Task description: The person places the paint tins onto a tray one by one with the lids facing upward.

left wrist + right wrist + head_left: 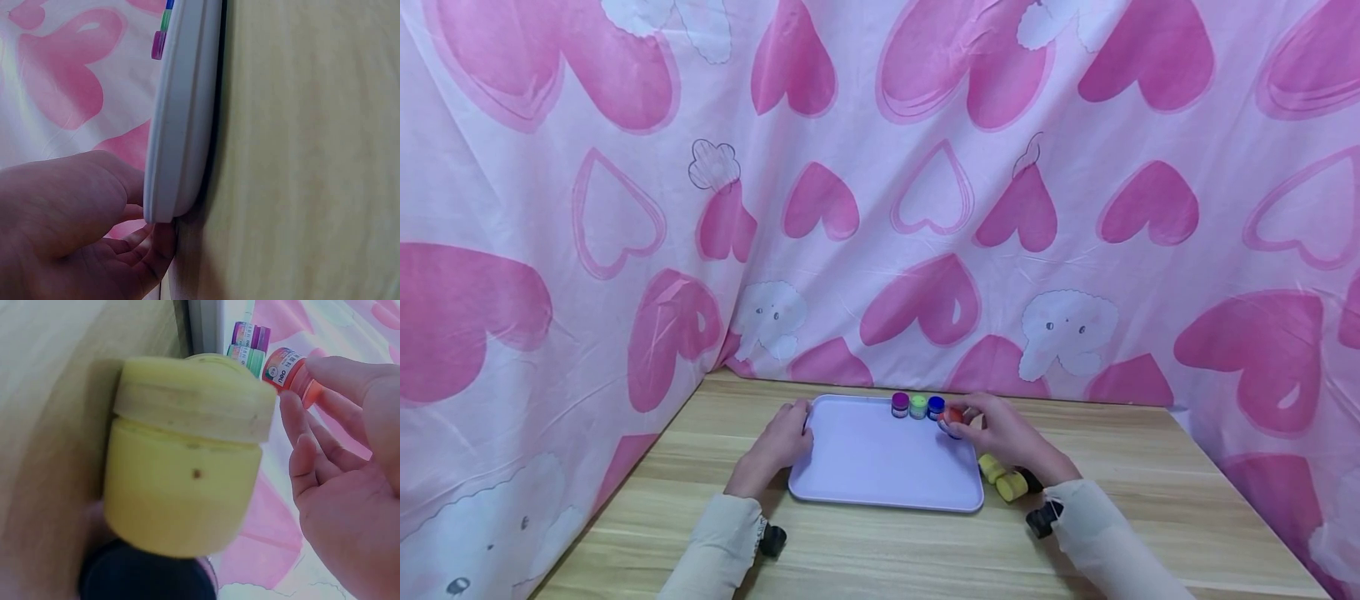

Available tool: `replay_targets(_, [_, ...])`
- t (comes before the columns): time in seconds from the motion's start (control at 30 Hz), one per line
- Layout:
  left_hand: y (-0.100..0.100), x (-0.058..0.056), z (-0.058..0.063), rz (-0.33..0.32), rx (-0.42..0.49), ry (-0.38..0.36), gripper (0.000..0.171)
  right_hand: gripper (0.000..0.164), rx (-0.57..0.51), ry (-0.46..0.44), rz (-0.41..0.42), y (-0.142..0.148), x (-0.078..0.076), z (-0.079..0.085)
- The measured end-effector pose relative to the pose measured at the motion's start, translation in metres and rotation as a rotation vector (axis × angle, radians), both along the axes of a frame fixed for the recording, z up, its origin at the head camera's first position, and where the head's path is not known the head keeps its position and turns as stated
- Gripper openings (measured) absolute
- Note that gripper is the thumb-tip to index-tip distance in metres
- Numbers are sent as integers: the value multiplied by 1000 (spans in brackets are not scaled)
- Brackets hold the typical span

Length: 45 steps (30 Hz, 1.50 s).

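My left hand (785,437) grips the left rim of a pale lilac tray (872,467), fingers curled under its edge in the left wrist view. Over the tray's far right part, my right hand (1003,429) pinches a small paint jar with an orange-red lid (311,387) between thumb and fingertips. The jar is tilted, its printed label (282,367) showing in the right wrist view. Just left of it, a purple jar (900,405), a green jar (918,406) and a blue jar (936,407) stand in a row along the tray's far edge.
Two yellow jars (1012,487) stand on the wooden table (880,554) right of the tray, below my right forearm. A black-looking jar (147,575) is beside them. A pink heart-patterned cloth (917,300) hangs behind and at both sides.
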<state>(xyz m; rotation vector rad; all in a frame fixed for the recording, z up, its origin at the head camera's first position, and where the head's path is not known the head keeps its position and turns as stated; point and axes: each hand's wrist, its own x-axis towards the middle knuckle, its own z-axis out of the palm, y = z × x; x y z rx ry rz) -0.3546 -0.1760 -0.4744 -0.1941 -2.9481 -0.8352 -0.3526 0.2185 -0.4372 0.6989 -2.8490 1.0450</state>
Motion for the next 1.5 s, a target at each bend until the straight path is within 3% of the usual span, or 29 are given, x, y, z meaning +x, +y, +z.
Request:
replay_targets(0.23, [0, 0, -1, 0, 5, 1, 38, 44, 46, 1, -9, -8, -6, 2])
replay_targets(0.6, [0, 0, 1, 0, 12, 2, 38, 40, 117, 26, 6, -19, -13, -1])
replay_targets(0.77, [0, 0, 2, 5, 22, -29, 39, 37, 143, 18, -27, -24, -13, -3])
replay_targets(1.2, [-2, 1, 2, 0, 23, -23, 38, 35, 240, 60, -62, -34, -16, -5])
replay_targets(1.5, [-1, 1, 3, 0, 22, -21, 40, 36, 221, 39, -110, -37, -19, -8])
